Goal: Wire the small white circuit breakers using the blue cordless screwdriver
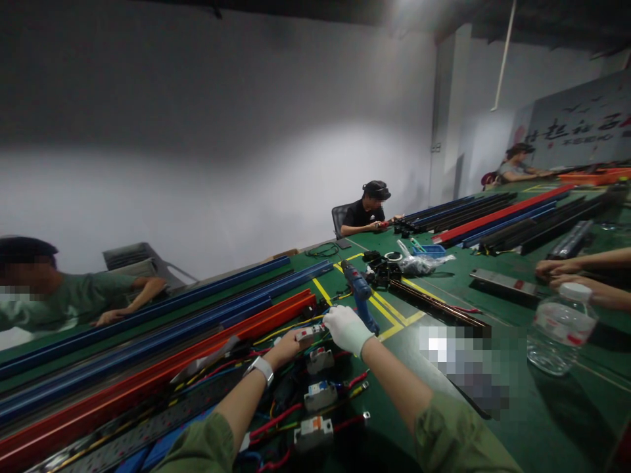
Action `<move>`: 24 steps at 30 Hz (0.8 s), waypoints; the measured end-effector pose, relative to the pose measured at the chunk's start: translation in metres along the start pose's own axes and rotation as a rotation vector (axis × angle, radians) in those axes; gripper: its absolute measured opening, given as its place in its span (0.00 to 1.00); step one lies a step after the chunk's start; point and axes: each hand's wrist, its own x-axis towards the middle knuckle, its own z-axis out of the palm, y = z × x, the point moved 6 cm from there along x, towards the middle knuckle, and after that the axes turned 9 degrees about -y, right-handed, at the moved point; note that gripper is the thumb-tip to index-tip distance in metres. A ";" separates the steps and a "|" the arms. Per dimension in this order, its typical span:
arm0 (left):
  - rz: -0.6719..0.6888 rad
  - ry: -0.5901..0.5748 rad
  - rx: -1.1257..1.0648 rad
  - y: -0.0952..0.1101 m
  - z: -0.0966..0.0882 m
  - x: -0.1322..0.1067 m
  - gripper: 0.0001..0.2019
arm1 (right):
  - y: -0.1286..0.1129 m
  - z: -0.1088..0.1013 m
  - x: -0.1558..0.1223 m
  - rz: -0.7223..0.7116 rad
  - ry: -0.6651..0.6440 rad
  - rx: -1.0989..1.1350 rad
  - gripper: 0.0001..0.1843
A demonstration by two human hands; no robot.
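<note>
My left hand (288,346), bare with a watch on its wrist, grips a small grey circuit breaker (309,332) with a red tab. My right hand (346,327) wears a white glove and is closed around the handle of a blue power drill (359,289), whose tip points at the breaker. Below the hands, several more breakers (319,395) sit in a row with red, yellow and blue wires (276,420) on the green table (542,420).
Long blue and red rails (148,341) run along the left. A clear water bottle (562,328) stands at the right by another person's arms (582,266). Other people sit at the far left (44,289) and at the back (367,210). Yellow tape lines (394,315) mark the table.
</note>
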 end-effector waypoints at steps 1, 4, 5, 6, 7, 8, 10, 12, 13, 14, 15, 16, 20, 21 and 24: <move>0.000 0.000 0.004 -0.001 0.001 0.000 0.25 | 0.001 0.002 0.001 -0.011 -0.008 0.002 0.15; -0.003 -0.018 0.012 -0.007 0.005 0.003 0.25 | 0.002 0.009 0.005 -0.036 -0.031 0.014 0.17; -0.007 -0.022 0.013 -0.009 0.006 0.004 0.25 | 0.002 0.012 0.006 -0.040 -0.036 0.021 0.17; -0.010 -0.021 0.012 -0.012 0.007 0.005 0.25 | 0.003 0.015 0.008 -0.041 -0.037 0.028 0.17; -0.011 -0.016 0.011 -0.013 0.008 0.006 0.25 | 0.004 0.018 0.009 -0.040 -0.036 0.036 0.18; -0.008 -0.011 0.009 -0.015 0.009 0.007 0.25 | 0.006 0.020 0.010 -0.036 -0.034 0.046 0.18; 0.002 -0.012 0.021 -0.016 0.010 0.010 0.25 | 0.011 0.025 0.010 -0.020 -0.031 0.072 0.18; 0.016 -0.032 0.067 -0.017 0.011 0.013 0.25 | 0.019 0.031 0.009 0.018 -0.029 0.109 0.18; 0.024 -0.044 0.105 -0.017 0.012 0.014 0.24 | 0.023 0.033 0.007 0.042 -0.023 0.130 0.18; 0.031 -0.047 0.152 -0.016 0.012 0.015 0.24 | 0.028 0.036 0.005 0.068 -0.012 0.152 0.18; 0.036 -0.034 0.199 -0.016 0.011 0.015 0.23 | 0.033 0.038 0.002 0.092 0.006 0.174 0.17; 0.037 -0.005 0.238 -0.016 0.010 0.015 0.23 | 0.037 0.040 -0.001 0.115 0.029 0.195 0.17; 0.041 0.118 0.279 -0.017 0.005 0.016 0.19 | 0.047 0.043 -0.016 0.178 0.135 0.272 0.20; 0.052 0.124 0.280 -0.016 0.005 0.016 0.19 | 0.049 0.042 -0.021 0.184 0.161 0.287 0.21; 0.070 0.156 0.304 -0.014 0.004 0.018 0.16 | 0.054 0.038 -0.040 0.203 0.236 0.323 0.23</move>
